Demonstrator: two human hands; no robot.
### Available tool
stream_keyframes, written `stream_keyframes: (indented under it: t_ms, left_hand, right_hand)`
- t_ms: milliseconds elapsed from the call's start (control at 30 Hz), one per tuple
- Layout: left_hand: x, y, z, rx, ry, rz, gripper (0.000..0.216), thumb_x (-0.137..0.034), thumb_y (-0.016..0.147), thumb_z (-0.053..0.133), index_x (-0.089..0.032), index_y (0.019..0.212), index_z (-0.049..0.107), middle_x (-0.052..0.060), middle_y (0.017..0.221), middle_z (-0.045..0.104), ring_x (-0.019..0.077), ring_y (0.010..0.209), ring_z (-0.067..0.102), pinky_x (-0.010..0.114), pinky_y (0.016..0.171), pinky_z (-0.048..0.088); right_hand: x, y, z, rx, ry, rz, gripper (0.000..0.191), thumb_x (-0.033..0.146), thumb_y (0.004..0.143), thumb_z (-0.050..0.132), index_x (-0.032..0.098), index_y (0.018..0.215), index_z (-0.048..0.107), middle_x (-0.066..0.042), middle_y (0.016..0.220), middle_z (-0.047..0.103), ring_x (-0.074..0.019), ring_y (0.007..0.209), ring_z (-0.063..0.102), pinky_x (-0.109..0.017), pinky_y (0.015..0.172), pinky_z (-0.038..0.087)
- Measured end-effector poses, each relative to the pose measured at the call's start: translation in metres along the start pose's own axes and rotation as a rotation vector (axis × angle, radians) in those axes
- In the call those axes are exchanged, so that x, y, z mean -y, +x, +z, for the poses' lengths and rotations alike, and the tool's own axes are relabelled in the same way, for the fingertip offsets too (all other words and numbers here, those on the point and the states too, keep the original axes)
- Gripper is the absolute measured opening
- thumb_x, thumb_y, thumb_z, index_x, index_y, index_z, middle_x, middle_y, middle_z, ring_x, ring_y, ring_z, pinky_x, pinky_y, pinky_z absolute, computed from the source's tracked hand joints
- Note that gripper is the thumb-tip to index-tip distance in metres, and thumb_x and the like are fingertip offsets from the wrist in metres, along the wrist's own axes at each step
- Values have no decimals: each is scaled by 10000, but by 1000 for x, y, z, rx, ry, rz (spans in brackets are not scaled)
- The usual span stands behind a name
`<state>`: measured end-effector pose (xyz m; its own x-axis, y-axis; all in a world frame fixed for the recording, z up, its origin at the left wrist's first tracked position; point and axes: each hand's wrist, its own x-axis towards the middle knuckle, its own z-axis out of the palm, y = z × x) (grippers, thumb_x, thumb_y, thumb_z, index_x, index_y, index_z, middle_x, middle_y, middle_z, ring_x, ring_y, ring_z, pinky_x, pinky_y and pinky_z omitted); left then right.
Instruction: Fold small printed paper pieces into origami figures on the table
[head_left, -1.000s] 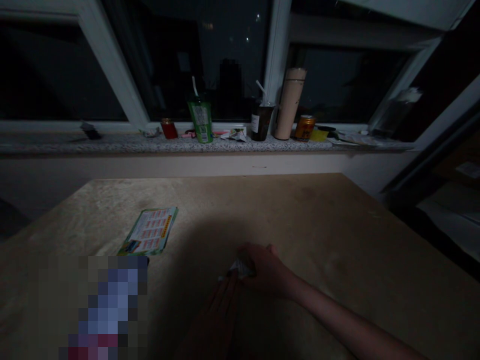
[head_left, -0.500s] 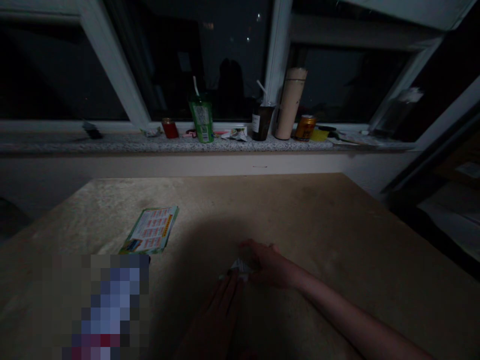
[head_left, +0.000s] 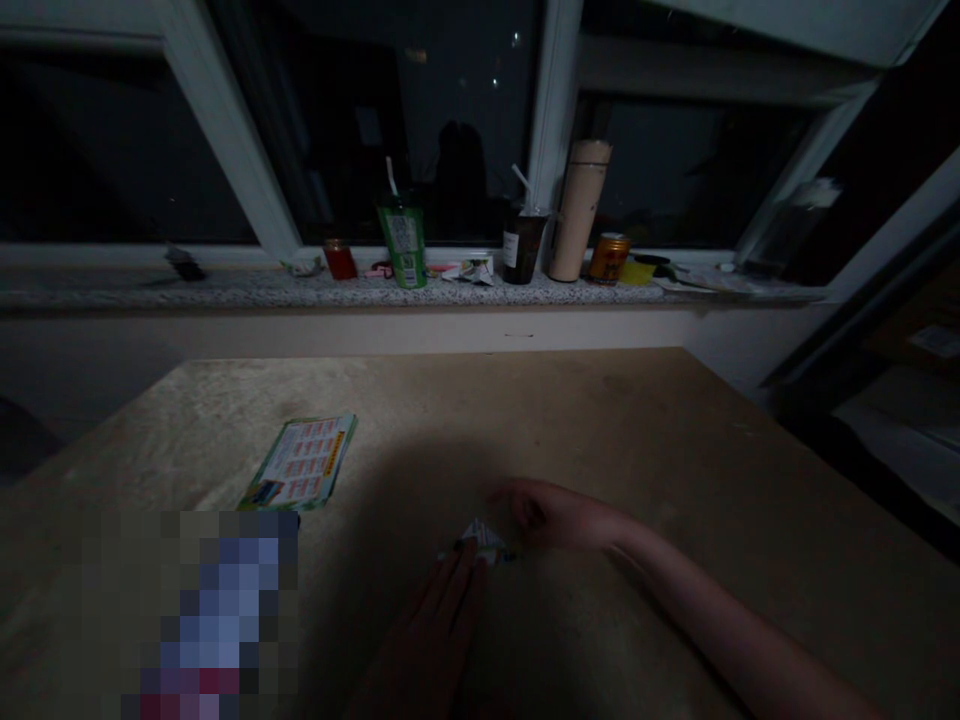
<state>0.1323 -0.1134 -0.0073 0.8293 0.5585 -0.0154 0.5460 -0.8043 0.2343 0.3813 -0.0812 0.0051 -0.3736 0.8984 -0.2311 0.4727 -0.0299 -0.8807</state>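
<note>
Dimly lit, a broad surface (head_left: 637, 430) spreads below the window sill (head_left: 247, 287). A printed sheet (head_left: 306, 460) lies on its left side. The left hand (head_left: 442, 610) is flat, fingers extended; the right hand (head_left: 562, 515), loosely curled and ungripping, is just beside the small folded paper (head_left: 481, 532), which lies under the left fingertips.

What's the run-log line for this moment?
left hand: laid on folded paper | right hand: curled, beside folded paper | green-edged printed paper: on table, left of both hands
</note>
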Motion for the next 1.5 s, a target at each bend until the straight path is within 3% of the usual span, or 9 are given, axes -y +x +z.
stream_keyframes:
  t_ms: [133,300,500,667,833,1133,1500]
  left_hand:
    - [4,3,-1,-44,5,-7,740,-426,781,619,-172,1425,356,124,1464,368,323,1312,357,455,1042,356]
    - [12,12,-3,-168,-64,-23,426,-261,849,545,-237,1273,513,63,1363,494,269,1227,453,437,1013,393]
    - [20,22,1,-283,-212,-239,352,-177,873,476,-212,1222,506,55,1195,592,244,1080,543,431,927,448]
    - [26,23,4,-288,-406,-297,382,-192,829,497,-218,1210,505,54,1167,614,250,1075,567,450,920,463]
    - [27,22,7,-298,-638,-313,402,-197,832,483,-243,1231,466,36,1164,619,204,1036,617,372,882,512]
    - [29,21,7,-276,-638,-327,358,-219,831,488,-239,1184,539,18,1149,657,203,1052,618,388,922,494]
    - [33,21,4,-247,-497,-290,238,-201,850,471,-252,985,661,21,1005,680,233,960,599,404,876,463]
  right_hand:
    - [-1,3,4,-21,4,13,304,83,647,697,159,930,615,70,669,457,-78,588,412,-180,488,305]
    - [-6,5,14,-96,-179,-24,185,122,595,757,151,738,643,62,675,510,-82,610,449,-183,510,315]
    - [-6,0,18,-155,-211,-101,244,143,592,789,169,805,672,41,758,543,-95,658,480,-186,550,346]
    - [-5,-6,21,-202,-235,-133,251,185,622,796,187,844,679,30,806,561,-107,693,517,-204,605,375]
    - [-6,-7,20,-200,-253,-187,183,200,636,802,184,766,674,34,799,566,-107,706,538,-221,657,401]
    - [-8,-7,19,-170,-148,-224,125,164,656,792,167,726,688,33,760,542,-95,683,538,-189,580,409]
    - [-14,-5,18,-170,-48,-246,125,140,614,814,159,645,694,37,674,535,-89,615,509,-183,514,372]
